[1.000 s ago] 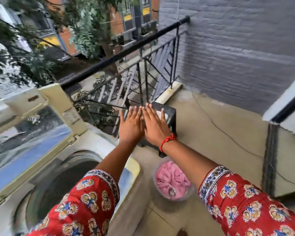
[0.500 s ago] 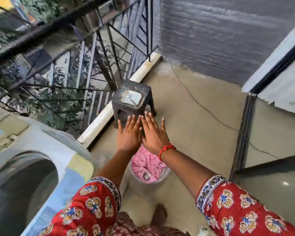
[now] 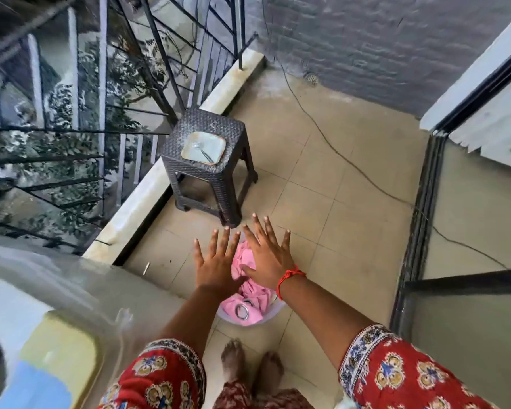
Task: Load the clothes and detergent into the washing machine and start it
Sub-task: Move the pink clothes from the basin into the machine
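Pink clothes with metal rings fill a small pale tub on the tiled floor in front of my bare feet. My left hand and my right hand hover side by side above the tub, palms down, fingers straight and spread, holding nothing. A red thread circles my right wrist. The washing machine shows only as a blurred white and yellow corner at the lower left; its drum is out of sight.
A dark woven plastic stool with a small square dish on top stands just beyond the tub. A black railing runs along the left above a low kerb. A cable crosses the floor. A door frame is at right.
My view has swung down and right, away from the open washer, towards the floor. Both hands have dropped over the tub of pink clothes and their fingers have spread apart.
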Motion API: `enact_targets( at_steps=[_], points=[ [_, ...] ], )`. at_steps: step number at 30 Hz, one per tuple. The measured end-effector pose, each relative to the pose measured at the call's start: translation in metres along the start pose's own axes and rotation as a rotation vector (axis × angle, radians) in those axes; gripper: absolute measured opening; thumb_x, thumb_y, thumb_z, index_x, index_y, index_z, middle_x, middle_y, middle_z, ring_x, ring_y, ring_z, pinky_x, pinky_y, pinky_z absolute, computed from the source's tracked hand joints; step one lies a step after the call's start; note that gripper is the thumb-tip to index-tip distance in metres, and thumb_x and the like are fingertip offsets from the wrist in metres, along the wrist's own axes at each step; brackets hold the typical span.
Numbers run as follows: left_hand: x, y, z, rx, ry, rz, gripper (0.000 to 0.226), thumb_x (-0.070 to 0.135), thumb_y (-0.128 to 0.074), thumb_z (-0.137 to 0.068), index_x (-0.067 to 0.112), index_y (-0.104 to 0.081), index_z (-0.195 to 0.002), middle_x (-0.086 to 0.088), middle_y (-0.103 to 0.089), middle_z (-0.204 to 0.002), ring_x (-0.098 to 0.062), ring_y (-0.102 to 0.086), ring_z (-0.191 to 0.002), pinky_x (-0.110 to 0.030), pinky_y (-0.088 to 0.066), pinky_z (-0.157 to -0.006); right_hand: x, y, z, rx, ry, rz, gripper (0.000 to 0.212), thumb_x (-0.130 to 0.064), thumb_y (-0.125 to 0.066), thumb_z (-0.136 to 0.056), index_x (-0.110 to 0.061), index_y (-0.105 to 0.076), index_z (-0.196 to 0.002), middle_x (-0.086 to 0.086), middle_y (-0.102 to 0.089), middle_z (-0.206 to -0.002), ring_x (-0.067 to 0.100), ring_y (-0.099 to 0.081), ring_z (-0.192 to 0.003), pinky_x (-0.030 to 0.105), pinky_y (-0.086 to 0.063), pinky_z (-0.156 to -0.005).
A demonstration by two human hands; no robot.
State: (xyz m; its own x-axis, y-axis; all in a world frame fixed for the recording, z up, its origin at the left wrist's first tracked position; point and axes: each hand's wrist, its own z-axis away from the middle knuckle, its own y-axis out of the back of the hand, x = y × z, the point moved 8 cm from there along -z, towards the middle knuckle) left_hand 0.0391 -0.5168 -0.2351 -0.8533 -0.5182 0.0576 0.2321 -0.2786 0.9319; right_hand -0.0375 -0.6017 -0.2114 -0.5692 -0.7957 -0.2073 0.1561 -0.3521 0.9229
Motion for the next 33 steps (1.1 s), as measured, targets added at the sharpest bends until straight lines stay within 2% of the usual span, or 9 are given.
enact_targets(
  at_steps=[4,8,15,21,24,26,29,31,33],
  points=[
    [0.001,-0.091,-0.020,-0.224,-0.092,-0.157,0.140,0.089,-0.055,-0.054,0.025,0.033,-0.142,0.001,0.032,-0.153,-0.029,0.021,-0.147,-0.066,0.018,-0.107,0.025,-0.075,-0.025,-0.113,-0.051,0.001,0.103,-0.053,-0.065,-0.075,-0.035,0.002,-0.151,-0.003,0.025,-0.158,0.029,0.017,-0.147,0.076,-0.010,-0.104],
    [-0.003,-0.177,-0.031,-0.339,-0.112,-0.211,0.142,0.086,-0.058,-0.055,0.022,0.035,-0.139,0.000,0.034,-0.150,-0.033,0.021,-0.146,-0.067,0.019,-0.105,0.047,-0.159,-0.049,-0.226,-0.112,-0.040,0.115,-0.061,-0.067,-0.068,-0.044,0.015,-0.146,-0.006,0.036,-0.153,0.032,0.027,-0.143,0.080,-0.006,-0.101],
    [-0.018,-0.280,-0.080,-0.396,-0.044,-0.052,0.142,0.070,-0.073,-0.058,0.022,0.037,-0.135,-0.001,0.037,-0.149,-0.028,0.030,-0.140,-0.063,-0.003,-0.115,0.064,-0.274,-0.102,-0.349,-0.137,-0.017,0.146,-0.066,-0.080,-0.051,-0.051,0.043,-0.127,-0.009,0.061,-0.131,0.039,0.038,-0.135,0.081,0.001,-0.099],
    [-0.032,-0.338,-0.142,-0.402,0.021,-0.041,0.149,0.078,-0.068,-0.056,0.019,0.048,-0.128,-0.004,0.047,-0.142,-0.035,0.030,-0.142,-0.074,-0.015,-0.106,0.070,-0.341,-0.136,-0.448,-0.184,-0.092,0.140,-0.046,-0.087,-0.057,-0.047,0.025,-0.142,-0.004,0.046,-0.147,0.038,0.036,-0.137,0.084,-0.011,-0.095],
    [-0.036,-0.366,-0.161,-0.447,0.020,0.005,0.155,0.075,-0.074,-0.052,0.018,0.044,-0.134,-0.004,0.047,-0.141,-0.038,0.031,-0.140,-0.069,-0.026,-0.107,0.072,-0.363,-0.149,-0.454,-0.215,-0.136,0.140,-0.034,-0.090,-0.058,-0.049,0.021,-0.143,-0.005,0.041,-0.150,0.037,0.030,-0.141,0.082,-0.018,-0.096],
    [-0.035,-0.387,-0.168,-0.447,-0.017,0.048,0.155,0.071,-0.077,-0.053,0.013,0.036,-0.142,-0.010,0.042,-0.147,-0.043,0.029,-0.140,-0.059,-0.027,-0.113,0.077,-0.379,-0.156,-0.422,-0.247,-0.172,0.126,-0.028,-0.085,-0.068,-0.050,0.012,-0.145,-0.006,0.036,-0.153,0.037,0.020,-0.144,0.077,-0.025,-0.099],
    [-0.033,-0.412,-0.174,-0.434,-0.023,0.143,0.145,0.058,-0.081,-0.059,0.012,0.023,-0.149,-0.015,0.027,-0.157,-0.043,0.019,-0.144,-0.048,-0.018,-0.118,0.079,-0.388,-0.162,-0.337,-0.233,-0.216,0.067,-0.021,-0.052,-0.096,-0.045,-0.015,-0.147,-0.002,0.018,-0.159,0.042,0.007,-0.145,0.070,-0.031,-0.102],
    [-0.035,-0.415,-0.177,-0.406,0.012,0.206,0.127,0.043,-0.083,-0.064,0.017,0.004,-0.153,-0.013,0.006,-0.162,-0.040,-0.006,-0.148,-0.045,-0.025,-0.118,0.079,-0.387,-0.162,-0.334,-0.210,-0.284,0.046,-0.024,-0.037,-0.102,-0.040,-0.030,-0.145,0.005,0.004,-0.160,0.043,0.001,-0.144,0.064,-0.027,-0.108],
    [-0.036,-0.407,-0.182,-0.389,0.014,0.253,0.105,0.030,-0.078,-0.069,0.020,-0.014,-0.151,-0.012,-0.019,-0.157,-0.038,-0.038,-0.135,-0.041,-0.037,-0.108,0.080,-0.382,-0.162,-0.343,-0.222,-0.366,0.041,-0.028,-0.036,-0.103,-0.031,-0.037,-0.144,0.011,-0.006,-0.158,0.043,-0.004,-0.144,0.055,-0.024,-0.113]
  ],
)
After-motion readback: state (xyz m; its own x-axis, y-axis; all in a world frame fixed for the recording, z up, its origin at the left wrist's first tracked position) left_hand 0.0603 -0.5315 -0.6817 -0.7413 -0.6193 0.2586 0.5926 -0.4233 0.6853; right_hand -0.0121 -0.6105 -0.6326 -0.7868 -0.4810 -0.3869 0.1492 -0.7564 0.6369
